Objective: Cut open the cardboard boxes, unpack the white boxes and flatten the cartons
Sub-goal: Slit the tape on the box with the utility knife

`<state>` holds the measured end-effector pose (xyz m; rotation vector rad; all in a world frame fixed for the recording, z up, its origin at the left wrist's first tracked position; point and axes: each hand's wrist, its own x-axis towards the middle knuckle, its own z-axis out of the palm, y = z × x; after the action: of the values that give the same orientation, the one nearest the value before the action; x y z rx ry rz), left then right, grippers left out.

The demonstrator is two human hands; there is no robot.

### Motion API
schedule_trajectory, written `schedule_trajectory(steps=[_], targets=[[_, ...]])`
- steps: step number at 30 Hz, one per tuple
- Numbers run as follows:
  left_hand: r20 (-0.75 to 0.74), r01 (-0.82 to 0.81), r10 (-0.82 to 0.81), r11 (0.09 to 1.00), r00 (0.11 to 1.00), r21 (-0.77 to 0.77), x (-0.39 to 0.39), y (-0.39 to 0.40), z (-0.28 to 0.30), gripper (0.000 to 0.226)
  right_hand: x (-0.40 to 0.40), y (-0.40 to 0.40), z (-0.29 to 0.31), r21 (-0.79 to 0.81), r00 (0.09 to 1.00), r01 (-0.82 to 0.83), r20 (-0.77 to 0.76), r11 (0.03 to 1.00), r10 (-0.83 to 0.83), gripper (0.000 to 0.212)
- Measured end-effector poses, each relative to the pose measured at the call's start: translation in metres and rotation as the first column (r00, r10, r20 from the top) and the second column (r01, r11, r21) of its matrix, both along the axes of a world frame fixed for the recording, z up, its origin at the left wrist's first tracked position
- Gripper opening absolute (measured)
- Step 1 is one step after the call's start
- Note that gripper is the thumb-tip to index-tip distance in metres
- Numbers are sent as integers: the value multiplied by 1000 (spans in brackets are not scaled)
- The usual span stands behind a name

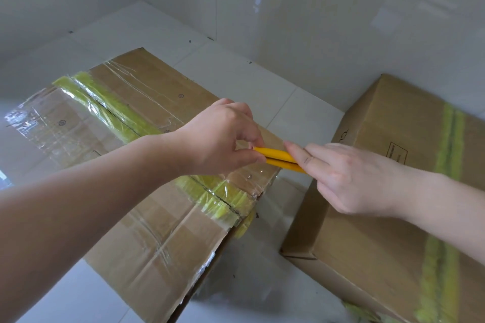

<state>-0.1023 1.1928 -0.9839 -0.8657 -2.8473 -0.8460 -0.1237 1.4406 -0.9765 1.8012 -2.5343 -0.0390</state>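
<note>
A cardboard carton (162, 223) lies on the floor at centre left, its top seam covered in yellow-green and clear tape. Above its right end I hold a yellow box cutter (278, 158) with both hands. My left hand (223, 139) pinches the cutter's left tip between thumb and fingers. My right hand (349, 173) grips its other end, fingers stretched along it. No blade shows. A second carton (380, 231) stands at the right, sealed with a strip of yellow-green tape; my right forearm passes over it.
White floor tiles (262, 270) run between the two cartons and behind them. Glossy white walls (315, 21) meet in a corner at the back, close behind both cartons.
</note>
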Motion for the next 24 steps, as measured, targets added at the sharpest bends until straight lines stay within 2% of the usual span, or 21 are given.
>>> schedule_trajectory(steps=[6, 10, 12, 14, 16, 17, 20, 22, 24], targets=[[80, -54, 52, 998, 995, 20, -5, -4, -5, 21, -10, -2, 4, 100, 989, -12, 150, 995, -3, 66], [280, -284, 254, 956, 926, 73, -19, -10, -12, 5, -22, -11, -4, 23, 985, 148, 87, 989, -150, 51], [375, -400, 335, 910, 864, 109, -30, -8, -20, 9, -33, -19, -14, -47, 966, 249, 77, 967, -245, 46], [307, -454, 409, 887, 859, 88, -44, -4, -27, 18, -52, -24, -26, -108, 947, 317, 87, 942, -309, 41], [159, -483, 483, 875, 861, -42, -57, -2, -34, 41, -80, -26, -41, -160, 907, 420, 119, 894, -404, 34], [123, -497, 504, 864, 855, -82, -63, 0, -38, 48, -94, -28, -49, -163, 867, 496, 149, 853, -476, 29], [149, -511, 516, 856, 843, -71, -74, 15, -50, 44, -135, -32, -83, -57, 683, 719, 242, 693, -689, 20], [118, -514, 522, 853, 845, -88, -79, 24, -57, 42, -158, -34, -103, 0, 498, 850, 331, 527, -802, 20], [74, -492, 504, 860, 861, -135, -85, 27, -62, 40, -180, -33, -121, 62, 258, 947, 444, 316, -858, 16]])
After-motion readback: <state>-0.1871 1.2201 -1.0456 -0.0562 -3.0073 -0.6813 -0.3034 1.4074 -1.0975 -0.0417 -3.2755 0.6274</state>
